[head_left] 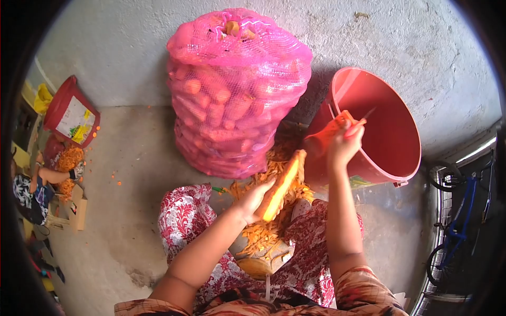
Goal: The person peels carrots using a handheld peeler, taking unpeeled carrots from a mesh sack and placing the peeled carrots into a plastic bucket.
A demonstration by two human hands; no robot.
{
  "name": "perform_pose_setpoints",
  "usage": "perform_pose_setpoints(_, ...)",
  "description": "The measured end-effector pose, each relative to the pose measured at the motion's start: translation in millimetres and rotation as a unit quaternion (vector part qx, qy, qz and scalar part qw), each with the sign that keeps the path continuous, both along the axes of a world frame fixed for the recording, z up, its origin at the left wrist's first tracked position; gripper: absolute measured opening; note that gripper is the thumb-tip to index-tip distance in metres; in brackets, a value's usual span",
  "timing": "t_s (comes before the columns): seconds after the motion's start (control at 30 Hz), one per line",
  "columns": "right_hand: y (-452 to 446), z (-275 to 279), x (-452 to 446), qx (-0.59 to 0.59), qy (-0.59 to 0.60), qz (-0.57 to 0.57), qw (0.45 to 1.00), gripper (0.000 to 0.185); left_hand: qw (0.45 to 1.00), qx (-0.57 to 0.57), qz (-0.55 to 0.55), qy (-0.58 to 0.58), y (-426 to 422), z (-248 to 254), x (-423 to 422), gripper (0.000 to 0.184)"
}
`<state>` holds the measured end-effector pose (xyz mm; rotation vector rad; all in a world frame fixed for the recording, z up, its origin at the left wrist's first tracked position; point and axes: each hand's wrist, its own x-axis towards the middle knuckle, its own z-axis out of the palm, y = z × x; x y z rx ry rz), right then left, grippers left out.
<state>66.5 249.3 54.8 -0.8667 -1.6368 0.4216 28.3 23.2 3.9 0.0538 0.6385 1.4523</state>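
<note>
My left hand (255,203) is closed around the lower end of a long carrot (282,188), held at a slant. Its upper side is bright and peeled; duller skin shows at the far tip. My right hand (345,145) is raised at the red bucket's near rim, closed on an orange-red peeler (337,124) with thin metal parts sticking out. Its blade cannot be made out clearly. Carrot peelings (263,237) lie heaped on the floor below my hands, between my knees.
A pink mesh sack (240,95) full of carrots leans against the wall. The large red bucket (390,121) stands tilted at right. At left are another red bucket (74,113), a person (34,189) and more orange pieces. A blue bicycle (458,226) stands far right.
</note>
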Motion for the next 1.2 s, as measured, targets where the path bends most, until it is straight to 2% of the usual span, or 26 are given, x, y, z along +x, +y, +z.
perform_pose_setpoints(0.07,24,-4,6,-0.128,0.076,-0.001,0.989,0.015,1.000,-0.025,-0.001,0.013,-9,5,1,0.039)
perform_pose_setpoints(0.13,-2,11,5,-0.061,0.093,0.096,0.989,0.015,0.999,-0.032,0.017,-0.006,-11,7,0,0.038)
perform_pose_setpoints(0.2,-42,21,2,-0.098,0.101,0.192,0.971,0.015,0.997,-0.021,0.056,-0.057,-5,3,-5,0.037)
perform_pose_setpoints(0.23,-49,10,0,-0.152,0.111,0.263,0.946,0.012,0.991,-0.091,0.086,-0.035,-1,17,-5,0.037)
perform_pose_setpoints(0.3,-84,9,3,-0.261,0.109,0.337,0.898,0.011,0.995,-0.061,0.072,-0.013,-1,10,-10,0.037)
perform_pose_setpoints(0.33,-104,18,7,-0.353,0.104,0.376,0.850,0.011,0.997,-0.045,0.065,-0.001,-1,3,-13,0.038)
perform_pose_setpoints(0.37,-111,10,7,-0.331,0.071,0.385,0.859,0.012,0.992,0.080,0.051,-0.078,0,-15,-19,0.035)
perform_pose_setpoints(0.4,-117,0,5,-0.292,0.047,0.380,0.876,0.012,0.990,0.068,0.085,-0.090,1,-11,-18,0.034)
perform_pose_setpoints(0.47,-121,-10,5,-0.312,0.060,0.400,0.860,0.012,0.981,0.044,0.153,-0.113,2,2,-15,0.032)
perform_pose_setpoints(0.6,-125,-5,8,-0.295,0.010,0.398,0.868,0.015,0.970,-0.052,0.202,-0.122,5,9,-9,0.026)
perform_pose_setpoints(0.7,-123,-5,6,-0.257,0.005,0.375,0.891,0.010,0.983,0.061,0.123,-0.121,-1,-2,-14,0.030)
perform_pose_setpoints(0.8,-115,-6,5,-0.262,-0.024,0.362,0.894,0.008,0.984,-0.014,0.160,-0.077,6,1,-11,0.033)
perform_pose_setpoints(0.83,-112,-6,0,-0.182,-0.012,0.353,0.918,0.007,0.991,0.005,0.119,-0.062,4,0,-12,0.034)
perform_pose_setpoints(0.87,-105,0,3,-0.330,0.022,0.341,0.880,0.006,0.996,0.023,0.078,-0.047,-1,-4,-13,0.034)
perform_pose_setpoints(0.9,-71,-22,0,-0.161,0.015,0.290,0.943,0.007,0.998,0.041,0.037,-0.031,-4,-6,-13,0.035)
perform_pose_setpoints(0.93,-34,-36,-3,-0.218,0.042,0.228,0.948,0.009,0.998,0.045,0.024,-0.041,-9,8,-6,0.041)
perform_pose_setpoints(0.97,-23,-13,0,-0.176,0.049,0.173,0.968,0.013,0.998,0.041,0.005,-0.042,-13,4,-3,0.042)
perform_pose_setpoints(1.0,-6,-11,3,-0.083,0.016,0.094,0.992,0.014,0.998,0.037,-0.015,-0.042,-16,0,-2,0.043)
perform_pose_setpoints(1.03,2,-7,4,-0.038,0.028,0.069,0.997,0.013,1.000,-0.003,0.001,-0.025,-15,6,0,0.042)
perform_pose_setpoints(1.07,7,-4,8,-0.125,0.068,0.091,0.986,0.015,0.999,-0.008,0.027,-0.033,-13,8,-1,0.041)
perform_pose_setpoints(1.13,-9,5,5,-0.242,0.212,0.192,0.927,0.015,0.996,-0.014,0.078,-0.051,-8,11,-5,0.040)
perform_pose_setpoints(1.17,-23,9,4,-0.282,0.226,0.251,0.898,0.016,0.995,0.033,0.051,-0.081,-10,5,-11,0.039)
perform_pose_setpoints(1.2,-39,13,3,-0.321,0.240,0.308,0.863,0.016,0.994,0.017,0.046,-0.100,-12,7,-15,0.039)
